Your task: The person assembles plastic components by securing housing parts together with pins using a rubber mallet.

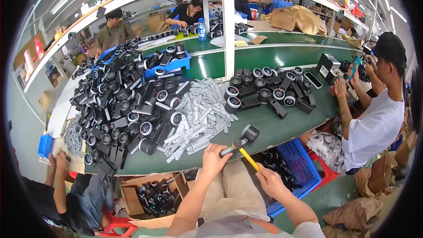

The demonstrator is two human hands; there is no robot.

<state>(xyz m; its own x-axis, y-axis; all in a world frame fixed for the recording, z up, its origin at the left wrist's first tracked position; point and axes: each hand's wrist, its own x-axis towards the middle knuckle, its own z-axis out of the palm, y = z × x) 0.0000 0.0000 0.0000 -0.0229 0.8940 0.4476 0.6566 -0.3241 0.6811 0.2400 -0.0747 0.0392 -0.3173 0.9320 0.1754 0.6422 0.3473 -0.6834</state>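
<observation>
Just over the table's front edge, my left hand (213,162) is closed on the dark handle of a black device with a round head (250,133). My right hand (269,180) grips the yellow handle of a hammer (249,158). The hammer's dark head lies across the device's handle; whether they touch I cannot tell. Beyond my left hand spreads a heap of flat grey plastic strips (198,114). To its left rises a large pile of black round-headed devices (119,105). Several more such devices (269,90) lie to the right of the strips.
Below the table stand a cardboard box (129,198) of black parts and a blue basket (304,167). A white post (228,26) rises at the table's far side. A phone (313,80) lies at right. People work at both sides and across the table.
</observation>
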